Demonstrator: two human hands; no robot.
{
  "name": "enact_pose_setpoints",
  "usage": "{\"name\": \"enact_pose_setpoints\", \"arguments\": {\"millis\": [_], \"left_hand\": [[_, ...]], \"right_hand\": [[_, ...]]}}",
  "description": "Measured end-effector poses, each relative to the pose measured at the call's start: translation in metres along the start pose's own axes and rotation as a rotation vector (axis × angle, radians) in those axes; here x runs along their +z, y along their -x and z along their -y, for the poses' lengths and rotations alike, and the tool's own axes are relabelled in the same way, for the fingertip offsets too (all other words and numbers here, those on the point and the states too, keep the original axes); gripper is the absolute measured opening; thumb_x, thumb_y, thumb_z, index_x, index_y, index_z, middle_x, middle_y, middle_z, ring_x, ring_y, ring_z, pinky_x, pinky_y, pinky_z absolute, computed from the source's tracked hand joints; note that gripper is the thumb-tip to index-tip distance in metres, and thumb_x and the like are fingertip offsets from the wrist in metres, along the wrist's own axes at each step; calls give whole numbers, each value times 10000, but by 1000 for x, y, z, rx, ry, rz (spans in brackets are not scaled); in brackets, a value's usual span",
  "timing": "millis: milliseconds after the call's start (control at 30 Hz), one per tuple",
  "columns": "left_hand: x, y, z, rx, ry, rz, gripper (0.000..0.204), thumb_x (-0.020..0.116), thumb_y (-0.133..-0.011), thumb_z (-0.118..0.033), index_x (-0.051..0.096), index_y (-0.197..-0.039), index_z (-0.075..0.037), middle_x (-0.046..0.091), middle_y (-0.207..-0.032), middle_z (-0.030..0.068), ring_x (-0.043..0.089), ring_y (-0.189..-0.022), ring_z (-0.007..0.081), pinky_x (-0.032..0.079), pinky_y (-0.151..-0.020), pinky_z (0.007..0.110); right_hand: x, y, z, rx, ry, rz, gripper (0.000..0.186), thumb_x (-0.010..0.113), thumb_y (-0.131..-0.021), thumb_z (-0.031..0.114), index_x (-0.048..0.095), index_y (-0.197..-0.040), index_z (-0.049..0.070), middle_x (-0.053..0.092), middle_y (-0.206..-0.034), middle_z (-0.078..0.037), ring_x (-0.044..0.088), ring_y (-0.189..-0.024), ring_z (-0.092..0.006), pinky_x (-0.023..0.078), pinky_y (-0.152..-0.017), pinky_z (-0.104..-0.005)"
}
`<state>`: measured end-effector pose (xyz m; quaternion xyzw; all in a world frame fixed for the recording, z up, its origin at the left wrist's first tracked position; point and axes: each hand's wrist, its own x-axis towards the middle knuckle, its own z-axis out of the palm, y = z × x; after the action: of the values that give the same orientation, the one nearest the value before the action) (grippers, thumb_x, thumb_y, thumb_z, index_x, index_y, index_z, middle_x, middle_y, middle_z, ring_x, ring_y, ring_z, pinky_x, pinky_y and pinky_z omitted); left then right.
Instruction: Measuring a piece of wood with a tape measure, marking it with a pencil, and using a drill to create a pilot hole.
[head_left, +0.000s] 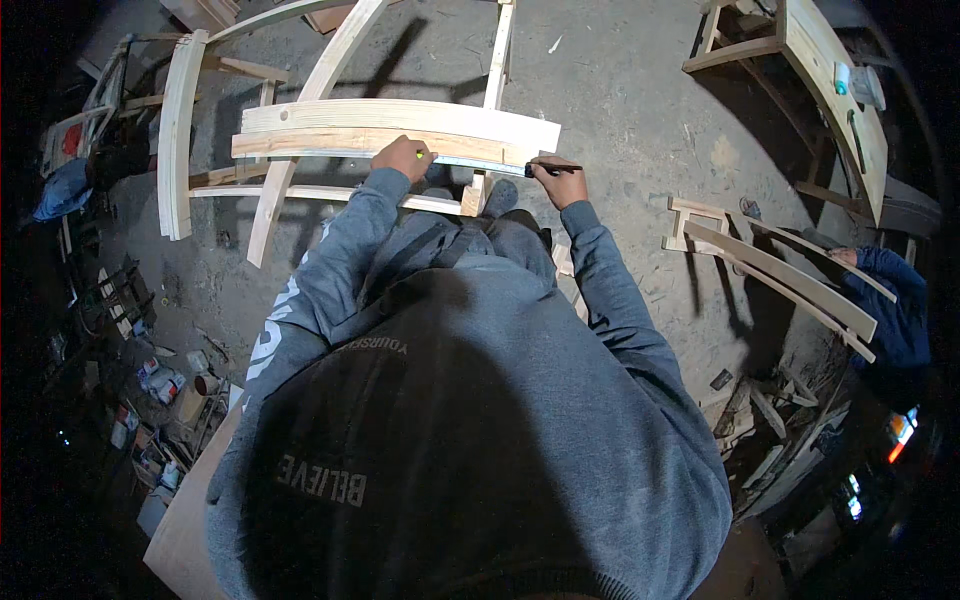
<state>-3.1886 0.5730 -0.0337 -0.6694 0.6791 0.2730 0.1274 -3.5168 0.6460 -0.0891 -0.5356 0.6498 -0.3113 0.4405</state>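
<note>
Two pale planks lie side by side across a wooden frame in front of me: the far plank and the near plank. Along the near plank's front edge runs a thin bluish-white strip, like a ruler or a tape measure blade. My left hand is closed over that edge at mid-length, with a small yellow-green bit showing at its fingers; what it holds is partly hidden. At the planks' right end my right hand grips a dark pen, its fingers by the strip's end.
Under the planks stand a slanted beam and a rail. An upright board is at left. A wooden table stands far right. Another person's blue sleeve is beside a small wooden frame. Clutter lies lower left.
</note>
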Motion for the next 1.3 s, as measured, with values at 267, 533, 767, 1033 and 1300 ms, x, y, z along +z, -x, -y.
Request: {"name": "enact_pose_setpoints", "arguments": {"millis": [267,533,767,1033,1300], "left_hand": [[2,0,1,0,-12,21,397,656,-911,-545,789,-1072,-207,692,-1106,158,677,-1060,376,544,-914,517],[3,-3,0,0,6,9,396,670,-901,-538,795,-1069,-202,707,-1112,158,691,-1046,378,550,-899,524],[0,0,0,13,-15,-2,386,675,-899,-536,797,-1060,-207,708,-1104,161,691,-1045,377,551,-906,502],[5,-2,3,43,3,-29,388,677,-903,-543,801,-1012,-191,687,-1037,175,687,-986,386,553,-872,493],[2,-1,2,17,17,-16,370,684,-893,-541,797,-1012,-210,697,-1064,162,686,-1017,377,553,-875,495]], "right_hand": [[27,2,37,-94,-12,47,217,756,-887,205,784,-1049,62,764,-1030,-127,738,-918,-266,578,-820,-372],[43,-11,21,-125,69,110,228,762,-877,216,781,-1063,85,759,-1060,-116,729,-956,-286,588,-847,-406],[41,-12,28,-111,74,116,213,756,-875,222,785,-1022,71,758,-1055,-123,724,-952,-298,584,-866,-413],[42,-11,31,-144,96,80,210,744,-858,206,786,-1015,73,759,-1016,-126,723,-919,-308,582,-845,-412],[44,-9,30,-115,103,67,219,751,-852,207,782,-1019,69,761,-1022,-129,726,-913,-309,580,-835,-408]]}}
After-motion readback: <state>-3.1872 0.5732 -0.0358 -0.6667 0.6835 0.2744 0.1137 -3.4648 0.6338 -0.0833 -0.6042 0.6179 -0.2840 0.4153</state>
